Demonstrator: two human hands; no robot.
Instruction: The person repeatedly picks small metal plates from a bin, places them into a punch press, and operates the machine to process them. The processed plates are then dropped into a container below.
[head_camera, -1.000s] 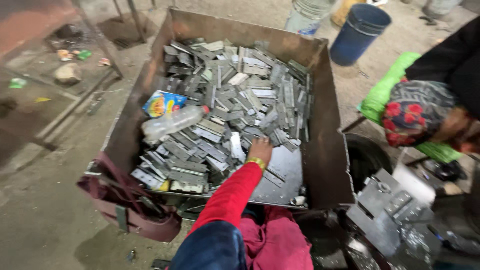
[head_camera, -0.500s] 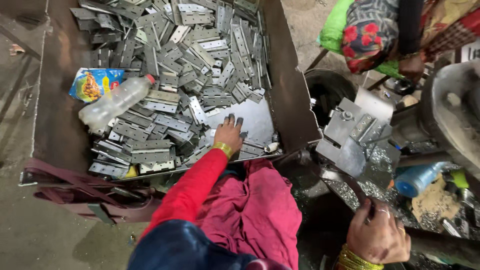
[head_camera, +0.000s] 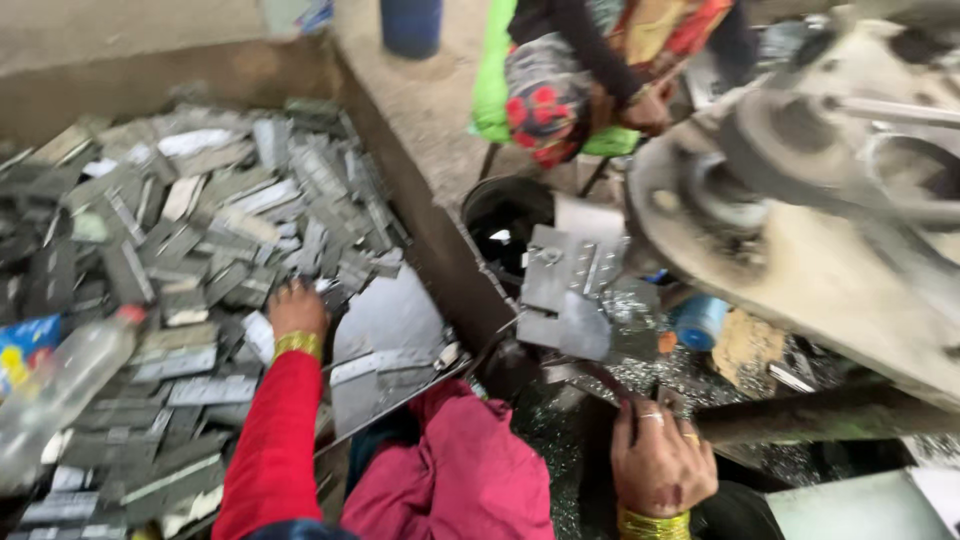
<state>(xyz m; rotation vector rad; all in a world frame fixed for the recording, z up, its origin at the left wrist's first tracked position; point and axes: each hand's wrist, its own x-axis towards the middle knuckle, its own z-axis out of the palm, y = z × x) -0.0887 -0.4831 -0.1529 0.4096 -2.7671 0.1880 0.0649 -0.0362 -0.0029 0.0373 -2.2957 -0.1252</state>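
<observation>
Grey stamped metal everywhere — one head view, blurred by motion.

Near edge: right hand (head_camera: 660, 465) rests low and right of centre, fingers curled down against a dark bar (head_camera: 820, 415) that runs off to the right under the machine. Whether it is clamped on the bar or only lying on it I cannot tell; no plate shows in it. Gold bangles at the wrist.

Left hand (head_camera: 297, 310) is farther out, at the end of a red sleeve, lying palm-down on the heap of metal plates (head_camera: 200, 240) near the right wall of the metal bin (head_camera: 420, 215). Fingertips are buried among the plates — a closed grasp cannot be confirmed. A bare patch of bin floor lies just right of this hand.

Key relation: the plates lie directly under and ahead-left of the left hand, well apart from the right hand, with the bin wall between. The left hand is clearly the nearer. Plates lie jumbled, long axes in no common direction.

A clear plastic bottle (head_camera: 60, 385) lies on the heap toward the near-left corner.

Beyond the bin wall: a small stack of cut plates (head_camera: 565, 285) beside the machine flywheel (head_camera: 800, 200).

Farthest: another person's hand (head_camera: 645, 112) by green cloth.
</observation>
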